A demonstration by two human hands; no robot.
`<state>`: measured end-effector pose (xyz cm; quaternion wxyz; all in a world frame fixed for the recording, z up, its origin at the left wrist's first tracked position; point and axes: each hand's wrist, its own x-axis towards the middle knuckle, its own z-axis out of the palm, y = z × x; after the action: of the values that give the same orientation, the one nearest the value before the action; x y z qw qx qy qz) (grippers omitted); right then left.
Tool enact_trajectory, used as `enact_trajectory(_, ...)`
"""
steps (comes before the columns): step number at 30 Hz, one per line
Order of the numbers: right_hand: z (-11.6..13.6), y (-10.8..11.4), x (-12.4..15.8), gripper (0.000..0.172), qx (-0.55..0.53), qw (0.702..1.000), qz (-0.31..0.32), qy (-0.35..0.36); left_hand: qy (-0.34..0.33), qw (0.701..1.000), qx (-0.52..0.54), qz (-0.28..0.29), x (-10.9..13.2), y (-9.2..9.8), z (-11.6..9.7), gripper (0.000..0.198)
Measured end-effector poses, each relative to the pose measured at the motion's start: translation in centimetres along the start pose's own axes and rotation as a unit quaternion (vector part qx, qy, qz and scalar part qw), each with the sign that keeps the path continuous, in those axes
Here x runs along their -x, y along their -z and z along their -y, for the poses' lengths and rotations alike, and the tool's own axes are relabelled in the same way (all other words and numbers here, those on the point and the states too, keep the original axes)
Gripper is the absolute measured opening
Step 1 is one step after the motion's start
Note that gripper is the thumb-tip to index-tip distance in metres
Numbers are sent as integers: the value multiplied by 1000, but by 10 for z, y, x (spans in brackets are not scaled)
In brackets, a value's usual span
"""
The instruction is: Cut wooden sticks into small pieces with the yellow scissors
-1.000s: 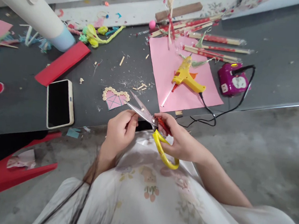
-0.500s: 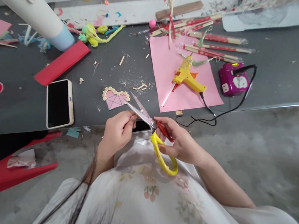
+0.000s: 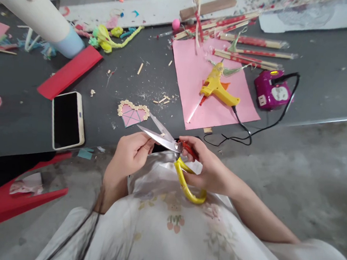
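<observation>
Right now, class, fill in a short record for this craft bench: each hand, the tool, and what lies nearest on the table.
Right hand: grips the scissors by their yellow and red handles
Scissors: blades open, tips toward the table
Left hand: fingertips at the lower blade; whether they hold anything is too small to tell
Nearest on table: pink heart edged with pale bits
Further off: phone, yellow glue gun on a pink sheet

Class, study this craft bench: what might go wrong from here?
1. The scissors in the right hand are open, with the blades right by the left hand; closing them may nick a finger.
2. The glue gun lies on pink paper, its cord looping past the table edge; a snag might drag it off.
</observation>
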<state>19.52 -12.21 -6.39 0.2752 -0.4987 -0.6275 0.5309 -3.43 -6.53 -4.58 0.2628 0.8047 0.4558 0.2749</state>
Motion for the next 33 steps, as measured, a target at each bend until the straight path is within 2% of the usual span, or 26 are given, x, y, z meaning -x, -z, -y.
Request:
enact_trajectory(7, -1, 1, 2, 83, 7, 1000, 12, 7, 9, 998, 32, 48, -4, 7, 0, 36)
enact_trajectory(11, -1, 2, 0, 81, 7, 1000, 14, 12, 20, 996, 41, 72, -4, 9, 0, 37)
enact_trajectory(17, -1, 5, 0, 69, 12, 999, 9, 32, 21, 995, 55, 76, -6, 9, -1, 36)
enact_trajectory(25, -4, 4, 0, 66, 38, 999, 12, 38, 25, 995, 48, 86, -10, 10, -2, 39)
enact_trajectory(29, -5, 3, -1, 64, 49, 998, -4, 34, 10, 998, 9, 61, -9, 7, -2, 38)
enact_trajectory(33, -4, 3, -2, 64, 26, 999, -13, 28, -31, 996, -79, -31, -5, -3, 1, 19)
